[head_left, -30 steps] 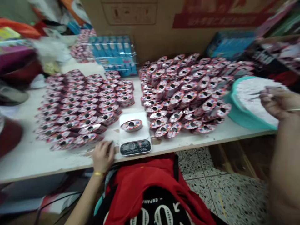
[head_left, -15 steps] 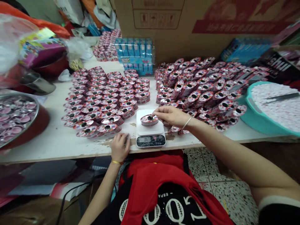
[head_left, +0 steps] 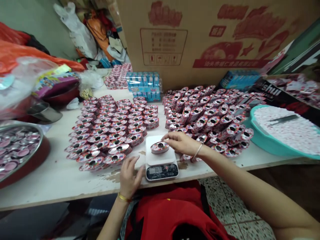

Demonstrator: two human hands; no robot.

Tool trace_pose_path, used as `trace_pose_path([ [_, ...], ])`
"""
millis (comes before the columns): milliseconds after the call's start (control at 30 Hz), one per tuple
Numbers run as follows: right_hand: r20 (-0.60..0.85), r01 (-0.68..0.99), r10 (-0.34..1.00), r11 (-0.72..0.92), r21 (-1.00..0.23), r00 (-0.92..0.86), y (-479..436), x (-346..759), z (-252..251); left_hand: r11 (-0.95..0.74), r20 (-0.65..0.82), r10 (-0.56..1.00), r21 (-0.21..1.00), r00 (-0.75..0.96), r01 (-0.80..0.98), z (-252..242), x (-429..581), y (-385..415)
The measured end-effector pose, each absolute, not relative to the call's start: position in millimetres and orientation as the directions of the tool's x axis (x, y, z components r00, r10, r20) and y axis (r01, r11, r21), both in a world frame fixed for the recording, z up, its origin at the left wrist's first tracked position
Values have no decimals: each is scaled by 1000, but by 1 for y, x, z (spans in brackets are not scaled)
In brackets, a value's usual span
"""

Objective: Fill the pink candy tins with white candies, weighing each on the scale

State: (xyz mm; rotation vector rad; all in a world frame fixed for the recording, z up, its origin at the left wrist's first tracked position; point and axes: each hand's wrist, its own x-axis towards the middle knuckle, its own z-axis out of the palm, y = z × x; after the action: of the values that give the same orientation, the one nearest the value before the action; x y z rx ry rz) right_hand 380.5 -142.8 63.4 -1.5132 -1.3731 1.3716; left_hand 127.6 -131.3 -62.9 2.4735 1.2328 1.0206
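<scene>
A kitchen scale (head_left: 162,160) stands at the front edge of the table, its dark panel showing blurred digits. On its white plate lies a small oval red-and-pink printed container (head_left: 159,147) with a round dark hole in its top. My right hand (head_left: 183,143) reaches in from the right, thumb and fingertips pinched together at the container's right end, close to the hole. What is between those fingertips, if anything, is too small to tell. My left hand (head_left: 130,176) rests on the table just left of the scale, fingers apart and holding nothing. Rows of similar containers (head_left: 115,130) stand beyond it.
More oval containers (head_left: 212,111) are heaped at right. A turquoise basin (head_left: 265,140) holds small pale pieces and a metal utensil (head_left: 285,118). A red bowl (head_left: 42,155) of pinkish caps sits at left. Blue wrapped packs (head_left: 143,83) and a big carton (head_left: 165,43) stand behind.
The camera has tilted upward, so the table sits lower in view. My left hand's fingers have spread from a more curled pose. My right hand stays at the container on the scale.
</scene>
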Motion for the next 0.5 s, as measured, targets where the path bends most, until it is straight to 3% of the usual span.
trace_pose_path([
  [67, -306, 86, 943, -297, -951, -127, -152, 384, 62, -704, 477, 704, 362, 527, 612, -40, 152, -118],
  [200, -358, -149, 924, -376, -915, -133, -178, 395, 56, -850, 254, 526, 180, 811, 495, -1, 203, -75],
  [500, -431, -315, 902, -407, -857, 9, -242, 418, 41, -834, 121, 551, 39, 826, 551, -2, 237, 16],
])
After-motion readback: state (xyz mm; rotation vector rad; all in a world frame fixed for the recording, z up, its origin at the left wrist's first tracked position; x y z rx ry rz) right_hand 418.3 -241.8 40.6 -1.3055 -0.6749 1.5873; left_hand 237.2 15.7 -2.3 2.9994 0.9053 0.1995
